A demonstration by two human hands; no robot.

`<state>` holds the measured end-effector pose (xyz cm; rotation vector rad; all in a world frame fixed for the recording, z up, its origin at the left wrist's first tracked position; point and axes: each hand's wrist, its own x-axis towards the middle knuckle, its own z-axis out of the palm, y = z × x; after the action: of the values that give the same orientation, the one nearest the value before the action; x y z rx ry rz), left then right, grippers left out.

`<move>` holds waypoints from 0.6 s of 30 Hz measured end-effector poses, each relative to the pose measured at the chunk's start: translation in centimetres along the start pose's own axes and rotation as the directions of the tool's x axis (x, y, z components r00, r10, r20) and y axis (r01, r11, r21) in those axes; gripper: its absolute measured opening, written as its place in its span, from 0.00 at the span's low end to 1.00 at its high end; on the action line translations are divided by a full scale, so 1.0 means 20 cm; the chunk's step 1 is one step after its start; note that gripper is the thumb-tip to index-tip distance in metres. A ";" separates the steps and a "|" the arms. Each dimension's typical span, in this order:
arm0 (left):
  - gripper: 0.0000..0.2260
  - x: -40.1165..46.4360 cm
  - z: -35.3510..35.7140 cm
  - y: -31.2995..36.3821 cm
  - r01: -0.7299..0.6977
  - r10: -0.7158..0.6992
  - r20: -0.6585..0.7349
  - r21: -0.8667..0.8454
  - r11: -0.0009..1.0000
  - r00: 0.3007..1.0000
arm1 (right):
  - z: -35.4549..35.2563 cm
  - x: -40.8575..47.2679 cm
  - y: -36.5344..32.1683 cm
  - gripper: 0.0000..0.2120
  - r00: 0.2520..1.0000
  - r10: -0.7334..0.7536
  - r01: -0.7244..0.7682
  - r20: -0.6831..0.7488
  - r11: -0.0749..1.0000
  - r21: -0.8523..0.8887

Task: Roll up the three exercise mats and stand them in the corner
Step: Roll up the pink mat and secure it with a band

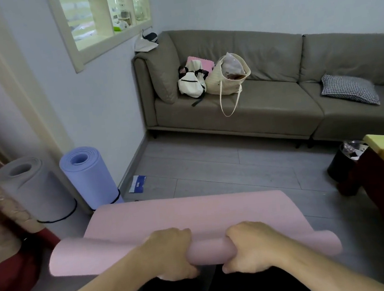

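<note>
While we knelt over the pink mat [187, 214] on the floor [225, 170], our left hand [172, 253] and right hand [250, 246] lay side by side on its rolled part, a short gap of roll between them. Both hands had their fingers curled over the top of the roll with thumbs tucked under its near side, gripping it. Only a short stretch of mat lay flat beyond the roll, towards the sofa [265, 103]. At the left, the grey mat [33, 189] and the blue mat [89, 176] stood upright, rolled, just beside each other against the wall, each with a dark cord round its lower end. Two bags [207, 79] sat on the sofa and a checked cushion [349, 89] lay further right.
</note>
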<state>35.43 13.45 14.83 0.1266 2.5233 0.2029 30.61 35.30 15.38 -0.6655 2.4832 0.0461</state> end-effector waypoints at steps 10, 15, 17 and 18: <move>0.29 0.03 0.08 0.03 0.070 -0.073 -0.030 -0.091 0.993 0.997 | 0.17 -0.01 -0.06 0.19 0.977 -0.035 0.012 -0.212 0.994 -0.110; 0.22 0.03 0.10 0.04 0.071 -0.073 -0.075 -0.024 0.997 0.995 | 0.20 0.02 -0.04 0.13 0.984 0.015 -0.042 -0.177 0.987 -0.152; 0.17 0.05 0.10 0.03 0.067 -0.066 -0.104 0.000 0.998 0.992 | 0.18 0.06 -0.03 0.13 0.986 0.010 -0.038 -0.164 0.985 -0.165; 0.15 0.07 0.08 0.03 0.070 -0.067 -0.134 0.016 0.997 0.989 | 0.15 0.07 -0.02 0.13 0.982 0.011 -0.042 -0.186 0.985 -0.166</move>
<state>35.28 14.37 12.95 0.0355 2.6588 0.1630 31.26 34.77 12.13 -0.7366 2.6888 0.2177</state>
